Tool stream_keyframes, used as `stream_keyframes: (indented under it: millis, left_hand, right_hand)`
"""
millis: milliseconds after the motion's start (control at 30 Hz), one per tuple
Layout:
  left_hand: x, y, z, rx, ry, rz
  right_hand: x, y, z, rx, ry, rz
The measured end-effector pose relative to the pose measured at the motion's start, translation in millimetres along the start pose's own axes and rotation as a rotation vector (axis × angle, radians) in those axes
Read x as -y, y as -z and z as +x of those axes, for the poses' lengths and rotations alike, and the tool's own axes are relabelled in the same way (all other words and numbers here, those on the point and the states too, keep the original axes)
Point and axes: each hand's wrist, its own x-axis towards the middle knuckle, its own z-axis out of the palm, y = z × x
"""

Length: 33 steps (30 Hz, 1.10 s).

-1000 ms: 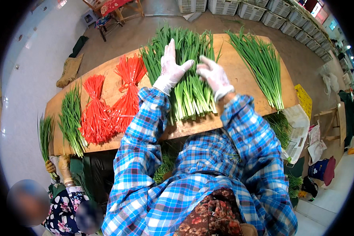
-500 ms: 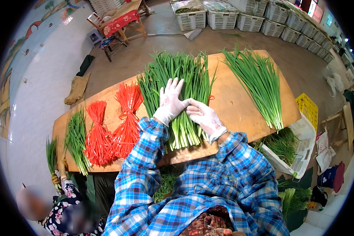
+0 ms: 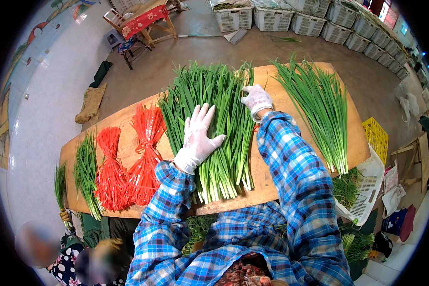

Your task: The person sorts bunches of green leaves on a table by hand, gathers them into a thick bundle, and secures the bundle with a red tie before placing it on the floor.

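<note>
While both gloved hands work the centre chive pile [image 3: 214, 128] on the wooden table [image 3: 291, 186] | L hand [image 3: 198, 138]: flat, fingers spread, pressing stalks, holding nothing | R hand [image 3: 256, 98]: at pile's far right edge, fingers curled, prob. pinching leaves, can't tell | red tie bundles [image 3: 128, 162] to left, 2nd chive pile [image 3: 319, 109] to right.

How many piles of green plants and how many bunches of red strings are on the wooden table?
Green piles: 3, the big pile under the left hand and right hand, the right pile, the small left pile
Red string bunches: 2
Total: 5
</note>
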Motion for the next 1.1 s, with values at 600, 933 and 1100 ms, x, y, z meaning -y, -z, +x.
stream_keyframes:
  millis: [600,933,1100]
  left_hand:
    - [7,-5,2,-0.043,-0.010,-0.011]
    - [10,-13,8,-0.089,-0.025,0.051]
    - [16,-11,7,-0.102,-0.022,0.053]
  right_hand:
    - [-56,123,-37,-0.211,-0.103,0.968]
    - [-129,110,-267,0.377,0.516,-0.264]
    - [-74,93,-196,0.244,-0.215,0.421]
